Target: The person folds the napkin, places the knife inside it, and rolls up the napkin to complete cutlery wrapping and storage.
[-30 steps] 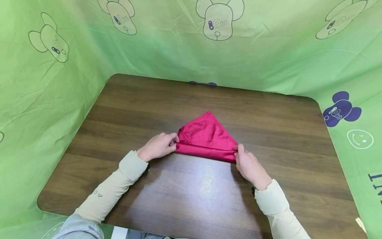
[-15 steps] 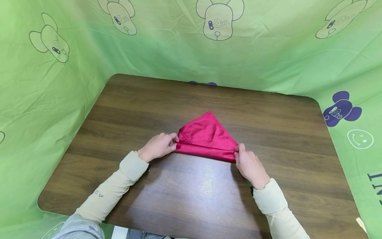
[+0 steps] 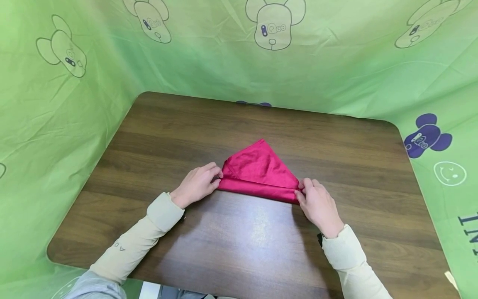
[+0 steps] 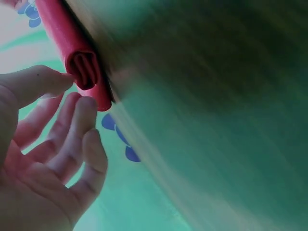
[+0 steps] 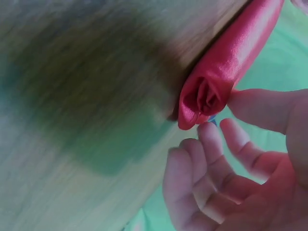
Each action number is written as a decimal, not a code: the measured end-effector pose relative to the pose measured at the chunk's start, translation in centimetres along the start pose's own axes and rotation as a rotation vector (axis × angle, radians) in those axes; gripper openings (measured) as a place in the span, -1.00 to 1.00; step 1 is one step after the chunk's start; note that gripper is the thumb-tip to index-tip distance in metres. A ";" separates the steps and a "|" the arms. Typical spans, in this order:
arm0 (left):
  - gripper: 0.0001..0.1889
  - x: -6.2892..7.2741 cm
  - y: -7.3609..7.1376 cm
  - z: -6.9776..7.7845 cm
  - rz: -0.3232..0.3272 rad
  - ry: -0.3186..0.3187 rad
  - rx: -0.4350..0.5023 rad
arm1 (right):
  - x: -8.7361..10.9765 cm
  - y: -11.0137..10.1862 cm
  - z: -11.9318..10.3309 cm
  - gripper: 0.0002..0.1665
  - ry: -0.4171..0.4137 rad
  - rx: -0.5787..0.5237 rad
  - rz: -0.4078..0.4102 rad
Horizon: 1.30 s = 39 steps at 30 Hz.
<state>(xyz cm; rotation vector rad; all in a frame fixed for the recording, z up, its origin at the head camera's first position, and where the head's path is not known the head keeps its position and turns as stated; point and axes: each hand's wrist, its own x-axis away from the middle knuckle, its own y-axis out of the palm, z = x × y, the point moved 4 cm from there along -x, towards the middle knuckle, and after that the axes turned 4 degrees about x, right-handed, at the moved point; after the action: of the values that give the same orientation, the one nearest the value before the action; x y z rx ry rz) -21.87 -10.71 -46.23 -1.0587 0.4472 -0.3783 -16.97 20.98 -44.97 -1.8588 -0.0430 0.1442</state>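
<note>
A shiny crimson satin cloth (image 3: 257, 166) lies on the table, its near edge rolled into a flat band and its far part a triangle pointing away. At the band's left end, my left hand (image 3: 198, 185) pinches the roll with thumb and fingers. The layered left end of the cloth (image 4: 83, 67) shows beside the thumb in the left wrist view. My right hand (image 3: 320, 205) holds the opposite end, thumb on the near side and fingers at the far side. In the right wrist view the spiral end of the cloth (image 5: 207, 98) touches the thumb; the other fingers curve below it.
The brown wooden table (image 3: 179, 124) has rounded corners and extends around the cloth on all sides. Green printed curtain (image 3: 209, 50) hangs close behind it and along both sides. A small pale strip (image 3: 451, 280) is at the right edge.
My right hand has shifted slightly to the right along the roll's end, its fingers a little more spread. The left hand and the cloth have stayed nearly in place.
</note>
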 end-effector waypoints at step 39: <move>-0.70 -0.4 0.6 0.5 -0.159 0.139 -0.053 | 0.5 1.5 0.6 -0.61 -0.234 -0.173 -0.009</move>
<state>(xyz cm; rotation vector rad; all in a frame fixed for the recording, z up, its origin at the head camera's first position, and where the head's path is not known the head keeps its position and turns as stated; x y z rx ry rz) -21.87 -9.83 -46.51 -1.1276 0.5003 -0.5861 -16.62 21.18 -46.61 -2.0053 -0.2319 0.3608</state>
